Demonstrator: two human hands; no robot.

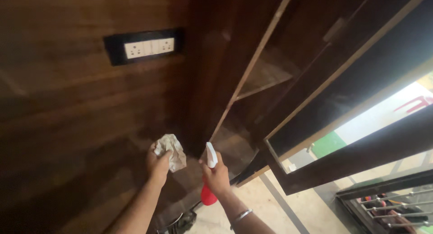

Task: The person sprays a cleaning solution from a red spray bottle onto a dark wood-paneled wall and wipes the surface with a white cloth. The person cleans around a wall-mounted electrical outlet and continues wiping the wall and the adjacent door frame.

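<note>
My left hand (158, 165) grips a crumpled pale cloth (172, 150) and holds it up against the dark wooden wall panel (81, 125). My right hand (216, 176) is closed around a spray bottle (209, 171) with a white trigger head and a red body. The nozzle points up toward the edge of the wooden cabinet (234, 80). A metal bangle (241, 216) sits on my right wrist. The two hands are close together, low in the middle of the view.
A black switch plate with white sockets (146, 46) is set in the wall panel at upper left. An open glass-fronted cabinet door (343, 112) swings out at right. Wooden shelves (266, 78) show inside. Below lie a pale tiled floor (288, 207) and a metal railing (397, 207).
</note>
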